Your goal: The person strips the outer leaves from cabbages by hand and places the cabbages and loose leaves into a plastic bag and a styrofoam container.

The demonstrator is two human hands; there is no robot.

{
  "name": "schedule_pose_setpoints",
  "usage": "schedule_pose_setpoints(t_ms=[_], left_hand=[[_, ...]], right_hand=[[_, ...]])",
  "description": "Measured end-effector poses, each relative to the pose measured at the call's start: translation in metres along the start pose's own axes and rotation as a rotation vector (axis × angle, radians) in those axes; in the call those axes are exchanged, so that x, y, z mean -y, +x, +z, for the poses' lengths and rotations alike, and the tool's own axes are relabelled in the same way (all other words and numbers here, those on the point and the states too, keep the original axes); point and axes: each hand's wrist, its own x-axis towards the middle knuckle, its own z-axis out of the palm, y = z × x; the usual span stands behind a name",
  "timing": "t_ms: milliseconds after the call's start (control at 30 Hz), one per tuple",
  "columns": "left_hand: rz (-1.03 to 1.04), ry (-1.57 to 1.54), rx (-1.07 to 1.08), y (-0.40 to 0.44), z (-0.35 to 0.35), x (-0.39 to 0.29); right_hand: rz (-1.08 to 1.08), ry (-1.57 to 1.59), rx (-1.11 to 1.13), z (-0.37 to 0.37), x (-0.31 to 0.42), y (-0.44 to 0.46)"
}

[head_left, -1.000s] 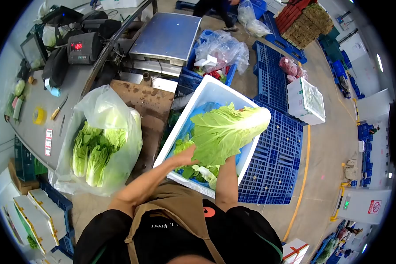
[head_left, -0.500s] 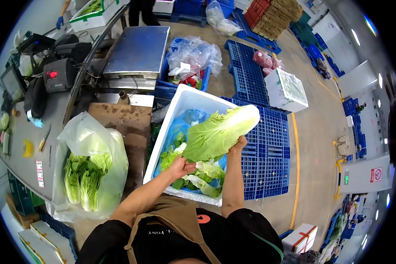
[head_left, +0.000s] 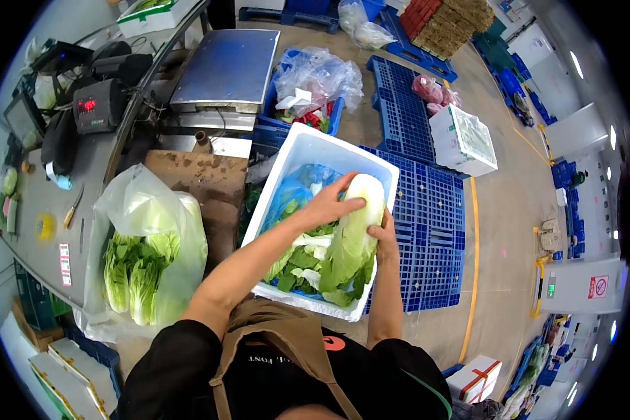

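Observation:
A napa cabbage (head_left: 353,234) is held over the white foam box (head_left: 259,288), its pale base pointing away from me and its leafy end toward me. My left hand (head_left: 329,205) grips it near the base from the left, thumb and fingers against the stalk. My right hand (head_left: 385,241) is closed around its right side. Beneath it, loose green leaves (head_left: 302,260) lie on a blue plastic liner (head_left: 297,189) in the box. To the left, a clear plastic bag (head_left: 136,199) holds several cabbages (head_left: 143,283).
A metal platform scale (head_left: 224,66) stands ahead, its display (head_left: 94,105) on the grey bench (head_left: 35,245) with a knife (head_left: 72,208). A blue crate (head_left: 336,115) holds plastic film. Blue pallets (head_left: 430,231) and a white box (head_left: 462,140) lie to the right.
The cabbage has swung from pointing right to pointing away from me, and lowered toward the box. My left hand has shifted from its leafy end up to near its base.

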Motion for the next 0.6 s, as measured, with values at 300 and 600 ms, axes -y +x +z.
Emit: schedule_pose_setpoints(t_ms=[300,600], left_hand=[[-0.222,-0.065,0.155,-0.018,-0.014,-0.015],[0.134,0.399,0.079,-0.005,-0.022,0.03]], right_hand=[[0.13,-0.194,-0.026,0.004,0.028,-0.011],[0.196,-0.287,0.017,0.01,0.044,-0.019]])
